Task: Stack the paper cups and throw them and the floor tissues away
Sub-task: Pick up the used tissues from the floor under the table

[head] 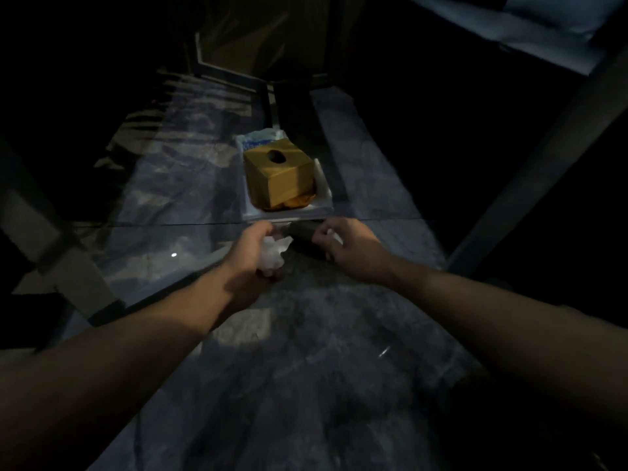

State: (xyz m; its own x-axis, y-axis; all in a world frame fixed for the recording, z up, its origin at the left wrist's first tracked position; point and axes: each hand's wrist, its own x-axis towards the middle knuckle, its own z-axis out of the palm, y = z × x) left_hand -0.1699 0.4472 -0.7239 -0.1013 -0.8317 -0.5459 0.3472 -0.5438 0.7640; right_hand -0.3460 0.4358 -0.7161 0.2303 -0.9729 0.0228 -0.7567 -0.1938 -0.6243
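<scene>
The scene is dim. My left hand [253,253] is closed around a crumpled white tissue [273,254], held low over the marble floor. My right hand [343,244] is just to the right of it, fingers curled, with a small bit of white tissue [334,236] showing between them. Both hands hover just in front of a white tray. No paper cups are visible.
A brown cardboard box [278,175] with a round hole on top sits on a white tray [323,203] on the grey marble floor [306,368]. Behind it lies a white and blue plastic pack [260,139]. Dark furniture legs [530,171] stand at right and left.
</scene>
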